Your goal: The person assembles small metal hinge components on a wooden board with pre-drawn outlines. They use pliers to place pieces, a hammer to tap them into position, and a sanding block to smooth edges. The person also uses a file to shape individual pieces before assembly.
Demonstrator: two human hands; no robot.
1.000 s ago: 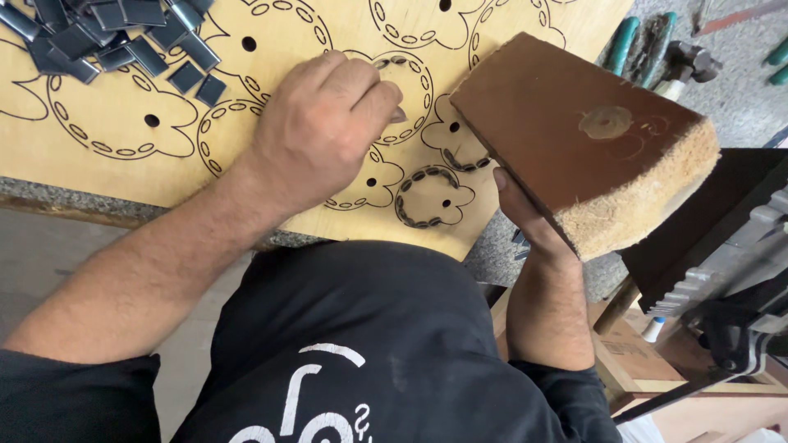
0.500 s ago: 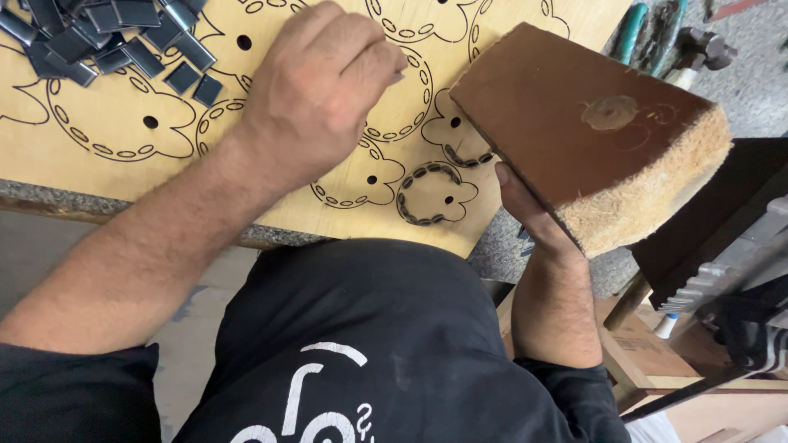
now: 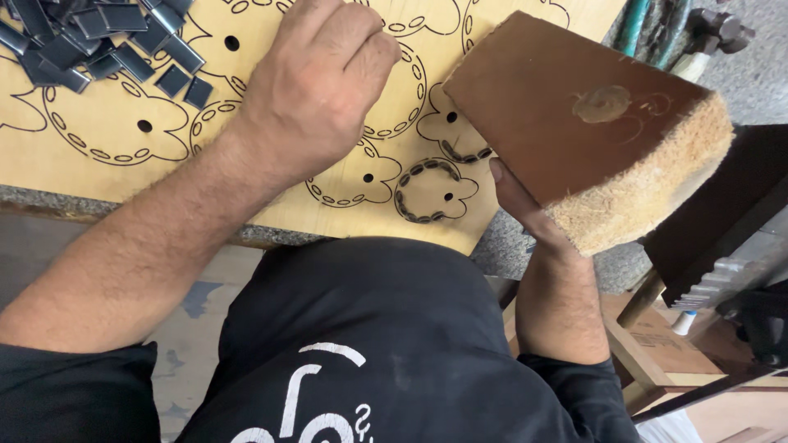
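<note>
My left hand (image 3: 316,86) pressed its curled fingers down on the yellow wooden board (image 3: 271,176) to keep it from sliding, while my right hand (image 3: 521,205), fingers clamped tight, held the big brown block (image 3: 574,123) just beside it.

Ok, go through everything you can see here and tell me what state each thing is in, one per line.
Left hand: closed, knuckles up, pressing on the plywood board.
Right hand: gripping the wooden block from below.
Wooden block: lifted, tilted over the board's right edge.
Plywood board: flat on the bench, cut with slotted outlines.
Flower-shaped outline: slots filled with dark metal strip.
Metal strips: loose pile on the board's upper left.
</note>
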